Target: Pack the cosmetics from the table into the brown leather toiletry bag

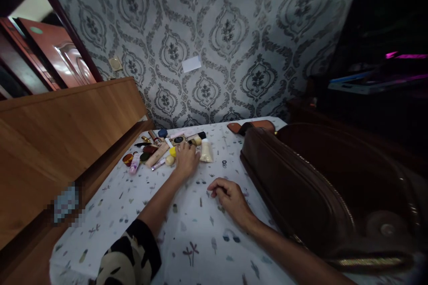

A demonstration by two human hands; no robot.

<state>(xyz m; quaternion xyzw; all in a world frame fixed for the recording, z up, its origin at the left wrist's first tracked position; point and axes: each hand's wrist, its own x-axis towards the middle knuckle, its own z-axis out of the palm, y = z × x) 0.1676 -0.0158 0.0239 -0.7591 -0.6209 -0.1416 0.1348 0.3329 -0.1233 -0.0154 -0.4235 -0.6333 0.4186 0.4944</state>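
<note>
The left hand (187,158) reaches into a cluster of cosmetics (157,153) spread on a patterned white cloth (200,227); its fingers point down, and I cannot tell whether they pinch anything. A pale tube (206,151) with a white cap lies just right of it, a yellow item (173,151) just left. The right hand (232,200), loosely half-curled, is nearer the viewer, left of a large brown bag (287,187).

Patterned grey wall (227,31), wooden panel (73,118)
</note>
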